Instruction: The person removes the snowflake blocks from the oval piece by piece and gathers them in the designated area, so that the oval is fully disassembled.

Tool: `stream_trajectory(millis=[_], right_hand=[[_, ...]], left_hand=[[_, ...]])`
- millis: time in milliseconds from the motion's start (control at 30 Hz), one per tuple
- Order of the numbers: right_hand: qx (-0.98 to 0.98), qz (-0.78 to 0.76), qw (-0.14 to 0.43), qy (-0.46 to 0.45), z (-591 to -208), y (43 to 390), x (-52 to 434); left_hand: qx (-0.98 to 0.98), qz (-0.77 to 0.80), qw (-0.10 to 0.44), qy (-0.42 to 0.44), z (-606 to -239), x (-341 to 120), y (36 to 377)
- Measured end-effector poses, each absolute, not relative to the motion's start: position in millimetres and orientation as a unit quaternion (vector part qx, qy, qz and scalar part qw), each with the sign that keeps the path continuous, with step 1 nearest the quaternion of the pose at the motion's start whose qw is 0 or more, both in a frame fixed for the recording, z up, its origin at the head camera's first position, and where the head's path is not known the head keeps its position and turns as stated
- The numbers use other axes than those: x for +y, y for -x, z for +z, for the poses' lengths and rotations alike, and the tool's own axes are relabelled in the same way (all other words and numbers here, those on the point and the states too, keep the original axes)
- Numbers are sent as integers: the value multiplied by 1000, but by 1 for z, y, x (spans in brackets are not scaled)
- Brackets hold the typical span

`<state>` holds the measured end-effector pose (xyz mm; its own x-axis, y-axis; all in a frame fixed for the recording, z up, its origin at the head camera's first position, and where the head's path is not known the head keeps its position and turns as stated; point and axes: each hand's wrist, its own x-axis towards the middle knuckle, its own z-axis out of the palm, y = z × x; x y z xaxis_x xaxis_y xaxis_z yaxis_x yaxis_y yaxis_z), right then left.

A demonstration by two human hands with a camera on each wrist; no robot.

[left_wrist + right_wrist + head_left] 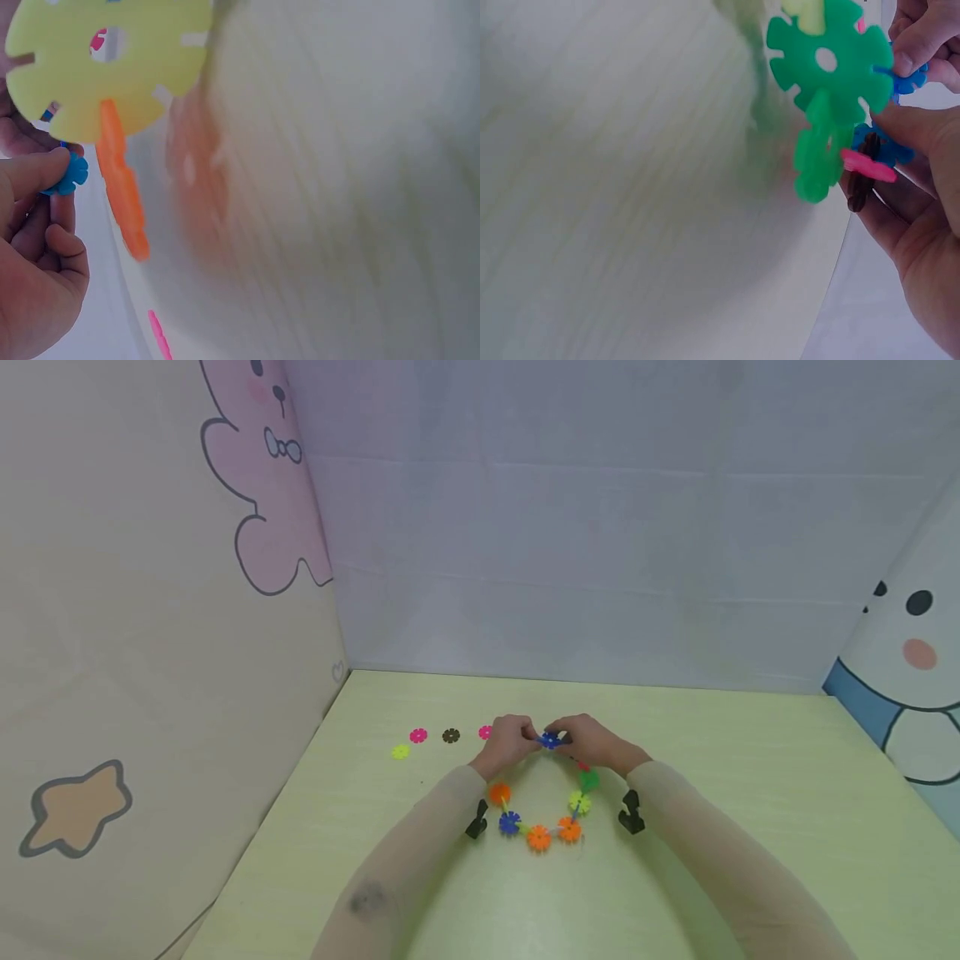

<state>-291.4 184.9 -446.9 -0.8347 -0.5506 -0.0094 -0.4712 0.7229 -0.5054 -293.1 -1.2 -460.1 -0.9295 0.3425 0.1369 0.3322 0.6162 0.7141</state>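
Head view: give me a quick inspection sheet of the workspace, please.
Surface: pale green table, wood-grain finish.
Job's things: ring of interlocking snowflake discs in orange, blue, yellow-green and green; blue disc at the top of the ring.
Clutter: loose discs at the far left: yellow-green, pink, dark brown, another pink.
Hands: left hand and right hand both pinch the blue disc.
Cables: nothing seen.
Surroundings: cartoon-printed backdrop; plain panel behind.
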Motion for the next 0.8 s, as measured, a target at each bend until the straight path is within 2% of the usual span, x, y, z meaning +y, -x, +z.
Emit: stream_trajectory(millis=[200,800], right_hand=[[928,-244,70,273,-446,291,187],[936,-219,87,259,-452,295,198]], left_hand=[[885,416,34,-206,-461,-13,293],[871,457,131,-122,-465,-84,293]])
